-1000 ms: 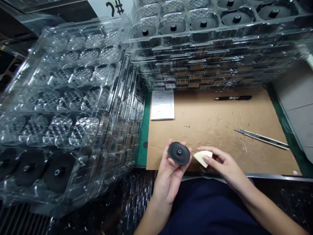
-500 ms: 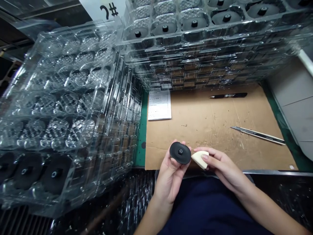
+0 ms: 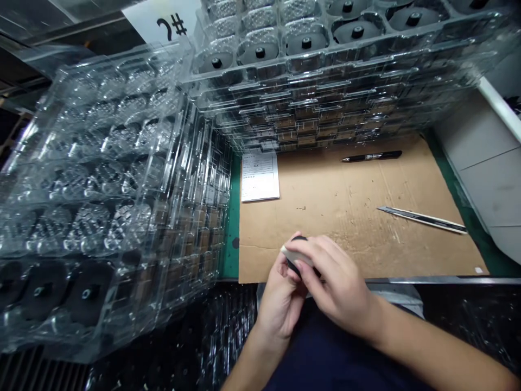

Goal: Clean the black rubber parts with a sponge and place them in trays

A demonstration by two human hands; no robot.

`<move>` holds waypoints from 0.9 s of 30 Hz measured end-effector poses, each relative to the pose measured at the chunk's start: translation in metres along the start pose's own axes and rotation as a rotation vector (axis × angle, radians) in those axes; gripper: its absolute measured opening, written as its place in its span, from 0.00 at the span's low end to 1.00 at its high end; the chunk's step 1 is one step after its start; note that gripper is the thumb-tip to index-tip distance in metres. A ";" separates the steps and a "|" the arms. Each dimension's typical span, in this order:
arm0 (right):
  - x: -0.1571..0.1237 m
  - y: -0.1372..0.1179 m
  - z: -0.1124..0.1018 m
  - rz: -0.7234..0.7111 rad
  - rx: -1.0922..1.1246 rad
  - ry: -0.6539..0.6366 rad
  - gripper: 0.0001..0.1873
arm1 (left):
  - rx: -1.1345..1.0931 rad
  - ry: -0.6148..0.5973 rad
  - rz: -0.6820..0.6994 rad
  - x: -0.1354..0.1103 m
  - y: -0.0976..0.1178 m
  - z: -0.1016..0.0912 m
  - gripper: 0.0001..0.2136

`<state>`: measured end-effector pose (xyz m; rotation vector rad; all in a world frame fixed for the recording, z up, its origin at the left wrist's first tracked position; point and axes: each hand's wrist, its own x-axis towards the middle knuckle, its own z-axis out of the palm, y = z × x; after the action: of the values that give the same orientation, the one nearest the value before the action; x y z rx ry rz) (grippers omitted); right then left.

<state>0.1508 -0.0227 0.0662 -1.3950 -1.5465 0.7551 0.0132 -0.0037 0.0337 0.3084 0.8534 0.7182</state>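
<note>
Clear trays [image 3: 85, 163] stack up at left and along the top, black discs [image 3: 260, 52] seated one per pocket so they stay apart. A paper sheet [image 3: 259, 176] lies at the left end of the cardboard [image 3: 358, 217]. Low centre, the left hand [image 3: 280, 301] cups a disc [image 3: 299, 238] in curled fingers, holding it steady and mostly hidden, while the right hand [image 3: 334, 277] closes over it, pinching a foam wedge [image 3: 293, 256] against its face. Further right, a pen [image 3: 371, 156] and a utility knife [image 3: 423, 220] lie out of the hands' way.
</note>
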 end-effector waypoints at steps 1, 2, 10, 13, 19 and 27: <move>0.001 -0.002 0.001 -0.017 -0.003 -0.059 0.15 | 0.023 0.013 0.004 0.000 0.001 0.000 0.23; 0.002 -0.003 0.000 -0.015 -0.002 -0.125 0.14 | 0.038 0.028 0.018 0.000 0.002 0.000 0.23; 0.001 -0.007 -0.005 -0.155 -0.004 -0.061 0.16 | 0.052 0.009 0.034 -0.005 0.008 0.006 0.21; 0.000 -0.011 -0.005 -0.152 0.047 -0.153 0.17 | 0.032 -0.003 0.022 -0.007 0.010 0.008 0.24; 0.001 -0.012 -0.009 -0.206 -0.048 -0.039 0.16 | 0.029 -0.053 0.015 -0.009 0.015 0.015 0.17; 0.001 -0.011 -0.033 -0.220 -0.227 -0.087 0.13 | -0.013 -0.023 -0.102 -0.014 0.014 0.024 0.24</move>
<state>0.1756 -0.0281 0.0902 -1.3379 -1.8653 0.5251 0.0192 -0.0024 0.0648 0.2590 0.8367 0.6243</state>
